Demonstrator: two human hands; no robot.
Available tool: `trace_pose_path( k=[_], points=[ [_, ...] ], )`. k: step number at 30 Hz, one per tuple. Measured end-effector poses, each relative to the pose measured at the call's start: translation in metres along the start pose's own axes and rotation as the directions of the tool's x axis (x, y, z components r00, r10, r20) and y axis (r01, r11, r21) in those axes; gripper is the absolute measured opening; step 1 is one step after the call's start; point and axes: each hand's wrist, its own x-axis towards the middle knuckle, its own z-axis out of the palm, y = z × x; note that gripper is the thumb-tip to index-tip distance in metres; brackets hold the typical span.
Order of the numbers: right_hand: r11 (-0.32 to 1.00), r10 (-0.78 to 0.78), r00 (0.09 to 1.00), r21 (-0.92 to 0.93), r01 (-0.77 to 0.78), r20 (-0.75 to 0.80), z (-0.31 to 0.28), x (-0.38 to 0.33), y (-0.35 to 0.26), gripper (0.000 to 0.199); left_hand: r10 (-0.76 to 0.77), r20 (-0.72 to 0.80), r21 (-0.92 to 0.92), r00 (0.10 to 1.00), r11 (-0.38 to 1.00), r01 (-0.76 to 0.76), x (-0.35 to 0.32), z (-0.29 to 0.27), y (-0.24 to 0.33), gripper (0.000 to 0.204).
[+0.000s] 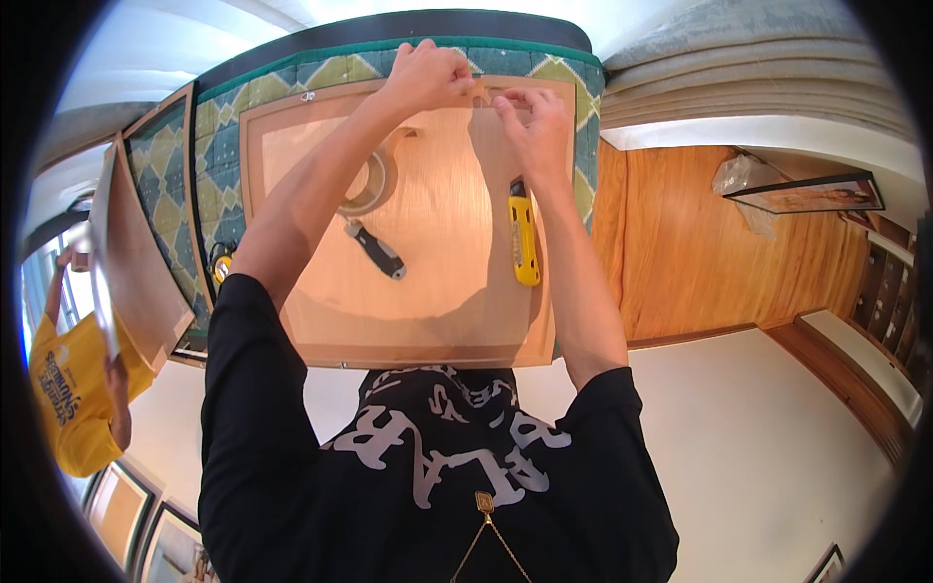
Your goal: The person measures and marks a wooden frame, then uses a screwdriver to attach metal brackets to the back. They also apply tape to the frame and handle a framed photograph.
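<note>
A picture frame lies face down, its light wooden backing panel [437, 223] upward. At the frame's far edge, the fingers of my left hand [428, 76] are curled and pinched. Just to its right is my right hand [536, 124], its thumb and fingertips bent close together. Between the fingertips shows a small, pale brownish strip of tape [482, 93], partly hidden by the fingers. A tape roll [377, 185] sits on the panel, half covered by my left forearm. Nearer lies a black-and-grey utility knife [377, 251]. Beside my right forearm rests a yellow snap-off cutter [524, 238].
Under the frame is a green patterned quilted cover [326, 73]. A yellow tape measure [223, 260] sits at its left edge. Another frame [146, 223] stands at left near a person in a yellow shirt [83, 389]. At right, a black-edged picture [812, 192] leans by clear plastic [743, 177].
</note>
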Motion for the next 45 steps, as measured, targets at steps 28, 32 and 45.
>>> trace_pose_path(
  k=[28, 32, 45],
  points=[
    [0.967, 0.241, 0.97, -0.087, -0.238, 0.019, 0.026, 0.034, -0.006, 0.018, -0.139, 0.187, -0.18, 0.972, 0.968, 0.173, 0.017, -0.001, 0.001, 0.024],
    [0.964, 0.245, 0.969, -0.111, -0.241, 0.018, 0.025, 0.035, -0.009, 0.019, -0.175, 0.219, -0.167, 0.96, 0.963, 0.213, 0.02, -0.004, 0.005, 0.024],
    [0.923, 0.363, 0.928, -0.166, -0.347, 0.081, 0.025, 0.044, -0.013, 0.023, -0.193, 0.103, -0.084, 0.976, 0.976, 0.202, 0.02, 0.006, 0.008, 0.022]
  ],
)
